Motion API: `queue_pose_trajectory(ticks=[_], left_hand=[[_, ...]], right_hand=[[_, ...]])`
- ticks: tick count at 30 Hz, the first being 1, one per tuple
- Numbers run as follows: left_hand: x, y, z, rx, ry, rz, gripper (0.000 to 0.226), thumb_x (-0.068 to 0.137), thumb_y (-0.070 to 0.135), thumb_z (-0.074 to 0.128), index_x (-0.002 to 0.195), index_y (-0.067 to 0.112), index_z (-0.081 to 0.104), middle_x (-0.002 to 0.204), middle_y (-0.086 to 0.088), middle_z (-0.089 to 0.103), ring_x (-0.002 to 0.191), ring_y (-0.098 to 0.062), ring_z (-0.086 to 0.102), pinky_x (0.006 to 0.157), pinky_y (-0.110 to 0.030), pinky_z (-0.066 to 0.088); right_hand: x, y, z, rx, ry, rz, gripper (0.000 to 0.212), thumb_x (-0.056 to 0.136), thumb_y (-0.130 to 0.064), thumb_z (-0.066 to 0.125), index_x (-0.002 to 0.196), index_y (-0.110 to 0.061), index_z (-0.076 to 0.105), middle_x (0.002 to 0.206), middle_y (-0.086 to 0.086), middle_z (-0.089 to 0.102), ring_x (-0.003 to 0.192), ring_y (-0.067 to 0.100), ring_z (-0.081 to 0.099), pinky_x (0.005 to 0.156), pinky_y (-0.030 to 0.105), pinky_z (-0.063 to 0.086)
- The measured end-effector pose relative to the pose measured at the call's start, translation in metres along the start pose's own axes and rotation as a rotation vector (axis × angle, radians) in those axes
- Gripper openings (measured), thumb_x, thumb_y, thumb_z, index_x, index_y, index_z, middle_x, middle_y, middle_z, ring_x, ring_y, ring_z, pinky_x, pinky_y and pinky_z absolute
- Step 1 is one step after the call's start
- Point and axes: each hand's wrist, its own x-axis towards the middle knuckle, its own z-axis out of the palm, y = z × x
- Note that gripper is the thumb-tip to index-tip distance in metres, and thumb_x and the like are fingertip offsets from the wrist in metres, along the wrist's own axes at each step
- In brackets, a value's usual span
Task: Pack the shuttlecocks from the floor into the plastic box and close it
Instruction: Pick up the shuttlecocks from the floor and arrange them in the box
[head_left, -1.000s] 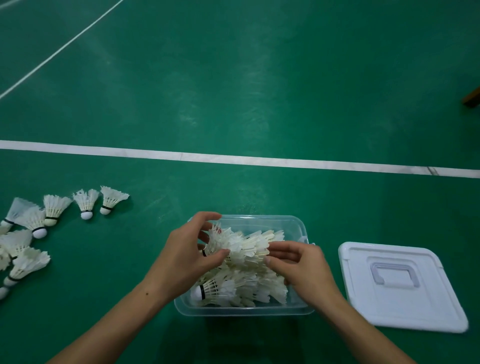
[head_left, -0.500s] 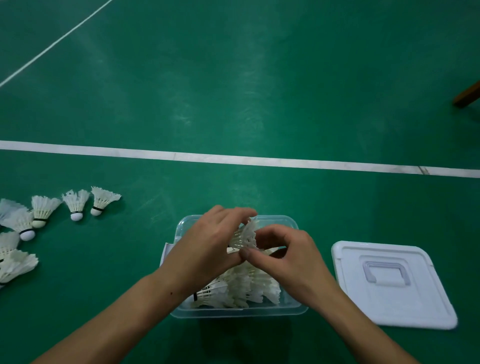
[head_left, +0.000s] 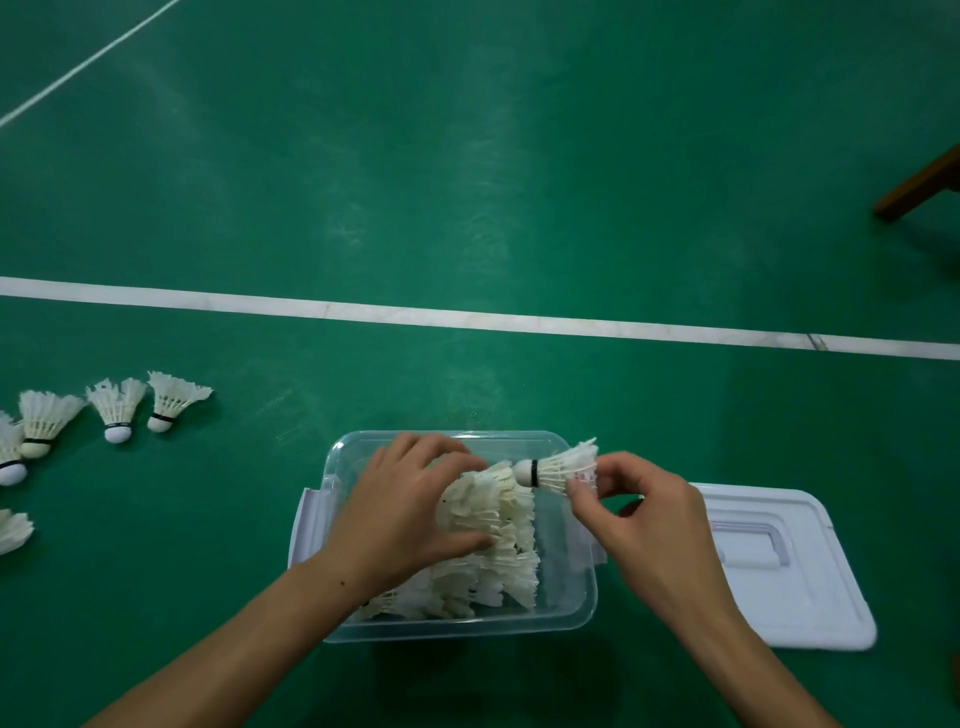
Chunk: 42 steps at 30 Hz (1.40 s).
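Two hands busy over box. Left hand (head_left: 410, 514) spread wide, fingers only loosely bent, resting on heap of packed shuttlecocks (head_left: 493, 545). Right hand (head_left: 644, 525) pinching single shuttlecock (head_left: 558, 467) by feather skirt, cork pointing left, hovering over box's far right corner. Clear plastic box (head_left: 566, 618) on green floor (head_left: 467, 156), pretty full, lid off. White lid (head_left: 810, 613) flat just right of box, handle up. Loose shuttlecocks (head_left: 117, 410) still lying on floor, well left. White court line (head_left: 363, 312) beyond. Brown wooden leg (head_left: 919, 187) far right.

Lid (head_left: 810, 613) right of box (head_left: 566, 618) — loose shuttlecocks (head_left: 117, 408) left.
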Motion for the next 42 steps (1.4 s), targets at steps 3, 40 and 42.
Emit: queue_pose_trajectory(ticks=[3,40,42], left_hand=[[-0.004,-0.003,0.013,0.081,-0.026,-0.062,0.077,0.073,0.087,0.053,0.138,0.045,0.058,0.130,0.015,0.058,0.122,-0.015,0.051,0.101,-0.039,0.044],[-0.025,-0.016,-0.058,-0.328,0.252,-0.288,0.045,0.088,0.056,0.074,0.121,0.027,0.064,0.114,0.015,0.066,0.102,0.000,0.061,0.086,-0.023,0.052],[-0.043,-0.036,-0.074,-0.301,0.296,-0.329,0.039,0.090,0.052,0.073,0.119,0.026,0.065,0.110,0.015,0.067,0.099,0.001,0.062,0.083,-0.018,0.051]], right_hand=[[-0.004,0.006,0.000,-0.142,0.020,0.009,0.011,0.084,-0.041,0.078,0.082,-0.035,0.069,0.077,-0.022,0.072,0.076,-0.001,0.069,0.067,0.038,0.060],[0.032,-0.064,0.041,-0.147,-0.292,-0.266,0.039,0.088,-0.048,0.077,0.118,-0.024,0.070,0.100,-0.016,0.073,0.090,-0.001,0.068,0.086,0.030,0.061],[0.032,-0.088,0.064,-0.166,-0.327,-0.341,0.037,0.089,-0.048,0.076,0.116,-0.024,0.070,0.100,-0.015,0.074,0.090,0.001,0.068,0.086,0.033,0.061]])
